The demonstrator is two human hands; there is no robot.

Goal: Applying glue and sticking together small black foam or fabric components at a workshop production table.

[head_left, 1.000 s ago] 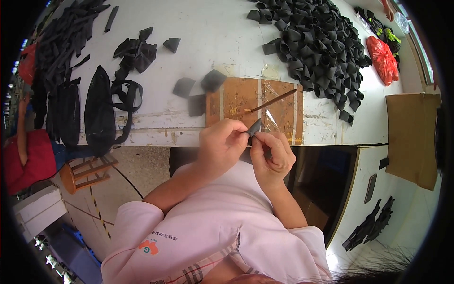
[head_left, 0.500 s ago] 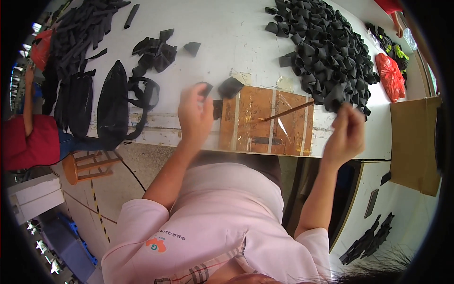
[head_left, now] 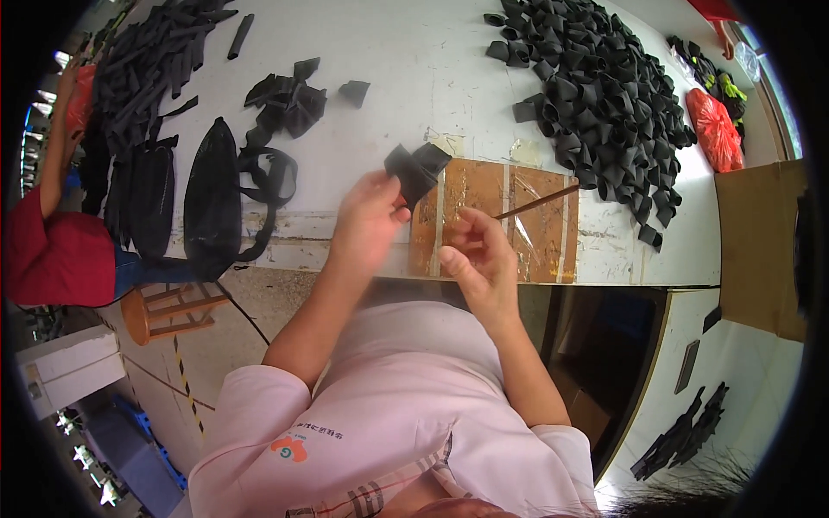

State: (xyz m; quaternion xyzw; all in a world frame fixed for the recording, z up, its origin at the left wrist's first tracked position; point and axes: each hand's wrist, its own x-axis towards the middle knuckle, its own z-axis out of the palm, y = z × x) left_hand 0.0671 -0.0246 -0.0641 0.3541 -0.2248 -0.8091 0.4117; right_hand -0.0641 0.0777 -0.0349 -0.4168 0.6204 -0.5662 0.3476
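Note:
My left hand (head_left: pixel 370 207), somewhat blurred, pinches a black fabric piece (head_left: pixel 400 162) above the left edge of a brown taped board (head_left: pixel 484 194). Another dark piece (head_left: pixel 429 164) overlaps it at the board's upper left corner; whether my fingers touch that one too I cannot tell. Over the middle of the board is my right hand (head_left: pixel 485 263), thumb and fingers apart with nothing visible between them. A thin brown stick (head_left: pixel 540 203) lies slantwise on the board, just beyond the right fingers.
A big heap of black folded tube-like pieces (head_left: pixel 604 112) covers the table's far right. Loose black pieces (head_left: pixel 289 99), flat strips (head_left: pixel 151 56) and a black mesh bag (head_left: pixel 212 194) lie leftward. Red plastic bags (head_left: pixel 715 134), a cardboard box (head_left: pixel 760 250), a wooden stool (head_left: pixel 168 311) and a person in red (head_left: pixel 65 255) flank the table.
My right hand has come from the heap at right to the board, leaving a piece at the heap's near edge. My left hand has shifted slightly right, bringing its piece against the other dark one.

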